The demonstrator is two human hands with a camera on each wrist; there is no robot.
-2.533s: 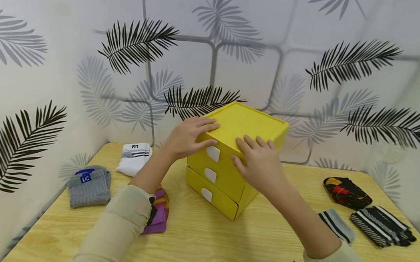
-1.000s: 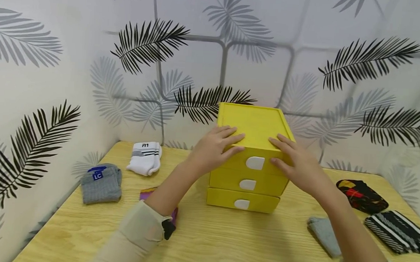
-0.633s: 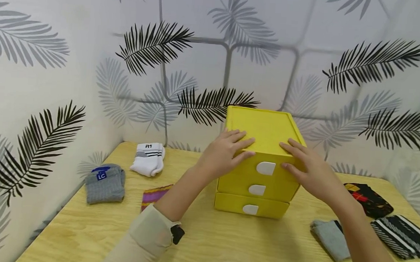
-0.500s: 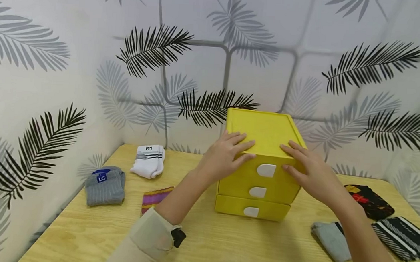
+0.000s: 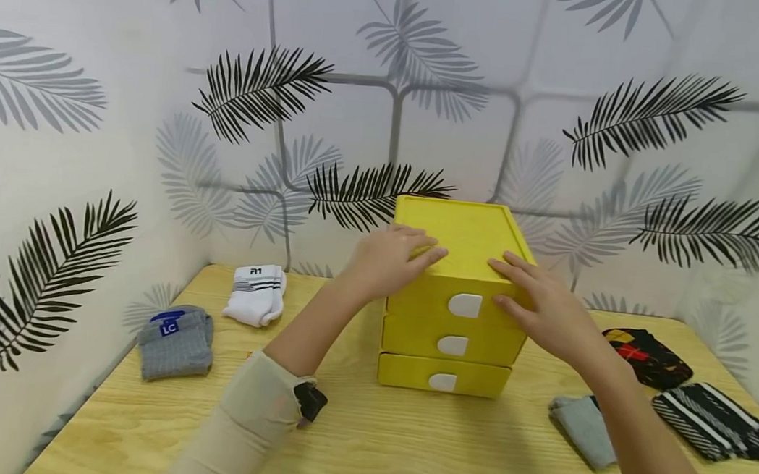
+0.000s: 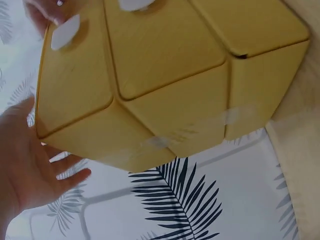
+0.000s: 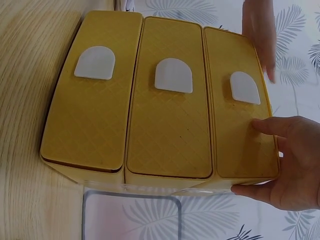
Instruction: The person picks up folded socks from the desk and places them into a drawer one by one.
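Note:
A yellow box with three drawers and white handles stands on the wooden table, all drawers closed. My left hand lies with straight fingers on the box's top left front corner. In the left wrist view the box fills the frame and that hand is spread beside it. My right hand rests on the top right front corner, fingers on the lid and thumb on the top drawer's front. The right wrist view shows the box front with this hand at its corner.
At the left lie a grey sock with a blue label and a white sock. On the right lie a grey sock, a black, red and yellow sock and a black-and-white striped pair. Leaf-patterned walls close off the back and left.
The box has been turned from an angled stance to face me squarely. Both hands stayed on its top front corners; the left hand has slid slightly left.

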